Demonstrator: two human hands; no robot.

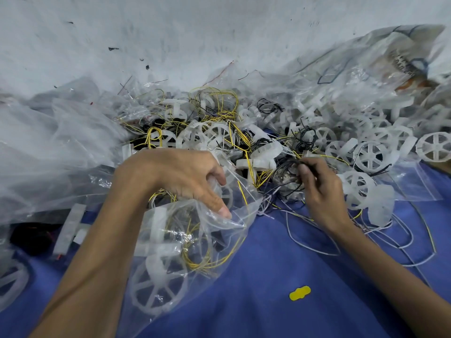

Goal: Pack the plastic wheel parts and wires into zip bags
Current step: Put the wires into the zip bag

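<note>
My left hand [185, 179] grips the open mouth of a clear zip bag [219, 240] lying on the blue cloth. Inside the bag sit white spoked plastic wheels [156, 291] and a coil of yellow wire [207, 254]. My right hand [319, 189] pinches a thin black wire [288, 164] at the edge of a tangled heap. That heap [231, 137] holds several white wheels mixed with yellow, black and white wires. More loose wheels [371, 156] spread to the right.
Crumpled clear plastic bags [48, 147] pile up on the left, and a large printed sack [390, 62] lies at the back right. Loose white wires [380, 242] trail over the blue cloth [280, 264]. A small yellow tag [299, 293] lies in front. A white wall rises behind.
</note>
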